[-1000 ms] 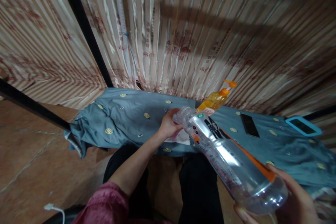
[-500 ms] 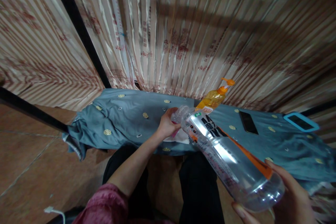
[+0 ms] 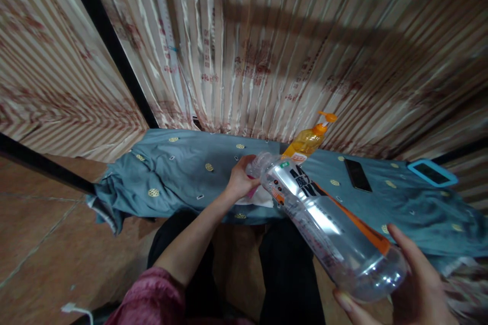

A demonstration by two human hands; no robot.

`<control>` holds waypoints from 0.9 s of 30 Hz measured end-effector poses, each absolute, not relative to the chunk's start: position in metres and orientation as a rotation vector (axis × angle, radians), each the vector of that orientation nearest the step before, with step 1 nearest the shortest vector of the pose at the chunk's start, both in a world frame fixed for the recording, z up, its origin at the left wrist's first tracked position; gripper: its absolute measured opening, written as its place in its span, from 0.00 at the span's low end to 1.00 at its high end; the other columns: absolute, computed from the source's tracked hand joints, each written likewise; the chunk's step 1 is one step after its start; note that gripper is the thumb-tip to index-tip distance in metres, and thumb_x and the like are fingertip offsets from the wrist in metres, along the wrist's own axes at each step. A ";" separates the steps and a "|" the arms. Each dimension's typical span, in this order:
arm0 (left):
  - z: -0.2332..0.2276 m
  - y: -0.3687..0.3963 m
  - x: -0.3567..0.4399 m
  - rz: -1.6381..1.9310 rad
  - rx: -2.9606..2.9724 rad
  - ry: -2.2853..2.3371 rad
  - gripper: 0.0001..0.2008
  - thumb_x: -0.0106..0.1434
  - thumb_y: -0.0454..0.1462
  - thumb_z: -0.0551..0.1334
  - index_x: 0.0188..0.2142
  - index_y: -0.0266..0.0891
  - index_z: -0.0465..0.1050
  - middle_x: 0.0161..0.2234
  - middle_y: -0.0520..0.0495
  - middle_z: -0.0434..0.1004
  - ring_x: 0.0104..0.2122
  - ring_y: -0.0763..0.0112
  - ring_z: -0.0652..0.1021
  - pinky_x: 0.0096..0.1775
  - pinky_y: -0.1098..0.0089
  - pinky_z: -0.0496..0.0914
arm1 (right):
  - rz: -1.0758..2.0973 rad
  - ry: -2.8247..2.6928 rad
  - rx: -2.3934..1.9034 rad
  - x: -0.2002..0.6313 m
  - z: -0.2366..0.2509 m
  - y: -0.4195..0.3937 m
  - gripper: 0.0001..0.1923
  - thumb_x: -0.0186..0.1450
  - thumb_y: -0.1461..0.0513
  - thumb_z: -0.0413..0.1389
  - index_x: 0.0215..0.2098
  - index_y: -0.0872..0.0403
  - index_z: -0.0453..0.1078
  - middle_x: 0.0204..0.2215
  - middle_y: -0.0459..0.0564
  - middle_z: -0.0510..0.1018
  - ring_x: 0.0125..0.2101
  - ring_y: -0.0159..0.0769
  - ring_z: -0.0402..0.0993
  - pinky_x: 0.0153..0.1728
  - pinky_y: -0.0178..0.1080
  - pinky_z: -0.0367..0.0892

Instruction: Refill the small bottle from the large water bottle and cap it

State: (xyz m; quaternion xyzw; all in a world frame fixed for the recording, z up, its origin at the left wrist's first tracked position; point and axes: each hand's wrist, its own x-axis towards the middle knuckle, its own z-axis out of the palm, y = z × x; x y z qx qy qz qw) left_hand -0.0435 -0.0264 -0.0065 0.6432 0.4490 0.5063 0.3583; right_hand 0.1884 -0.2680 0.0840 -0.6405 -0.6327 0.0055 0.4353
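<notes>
A large clear plastic drink bottle with a silver and orange label slants across the view, its mouth low toward the left and its base near me. My right hand is closed round the base, thumb and fingers on either side. At the mouth end, my left hand has its fingers curled round something pink, mostly hidden by the hand and bottle neck. White tissue or paper lies under that hand on the cloth. Behind the drink bottle stands a yellow pump bottle with an orange pump head.
A grey-blue cloth with yellow pineapple prints covers the low bench before my knees. On its right lie a black phone and a blue-framed tablet. A patterned curtain hangs behind, with a dark metal post at left.
The view has shifted slightly. Both hands keep their hold, and the drink bottle stays tilted in nearly the same place.
</notes>
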 end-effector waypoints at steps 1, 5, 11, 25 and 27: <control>-0.006 -0.026 -0.044 1.306 1.659 1.155 0.32 0.48 0.38 0.79 0.52 0.38 0.75 0.50 0.40 0.83 0.51 0.54 0.83 0.56 0.56 0.76 | -0.015 -1.629 -1.563 0.193 0.083 -0.268 0.54 0.60 0.50 0.70 0.78 0.45 0.52 0.67 0.58 0.69 0.56 0.58 0.77 0.48 0.52 0.80; -0.005 -0.027 -0.044 1.311 1.667 1.169 0.31 0.48 0.37 0.79 0.52 0.39 0.76 0.51 0.41 0.83 0.52 0.53 0.82 0.56 0.56 0.76 | -0.064 -1.740 -1.483 0.203 0.081 -0.266 0.55 0.59 0.55 0.72 0.78 0.47 0.51 0.67 0.59 0.69 0.44 0.47 0.82 0.32 0.40 0.80; -0.007 -0.026 -0.044 1.314 1.661 1.166 0.31 0.48 0.36 0.78 0.52 0.39 0.75 0.51 0.40 0.83 0.52 0.52 0.82 0.57 0.55 0.76 | -0.069 -1.689 -1.549 0.199 0.085 -0.265 0.51 0.62 0.52 0.70 0.77 0.44 0.53 0.70 0.54 0.67 0.57 0.52 0.77 0.35 0.39 0.79; -0.010 -0.023 -0.043 1.314 1.695 1.181 0.31 0.48 0.34 0.77 0.52 0.38 0.75 0.53 0.38 0.83 0.53 0.50 0.82 0.59 0.53 0.75 | -0.060 -1.715 -1.504 0.192 0.088 -0.263 0.48 0.63 0.53 0.70 0.76 0.44 0.55 0.61 0.52 0.72 0.51 0.43 0.76 0.46 0.38 0.73; -0.009 -0.023 -0.044 1.318 1.699 1.178 0.32 0.48 0.36 0.78 0.52 0.38 0.74 0.52 0.38 0.83 0.54 0.49 0.82 0.59 0.52 0.75 | -0.092 -1.771 -1.480 0.198 0.088 -0.261 0.50 0.63 0.53 0.70 0.77 0.46 0.54 0.62 0.52 0.71 0.51 0.42 0.76 0.45 0.37 0.73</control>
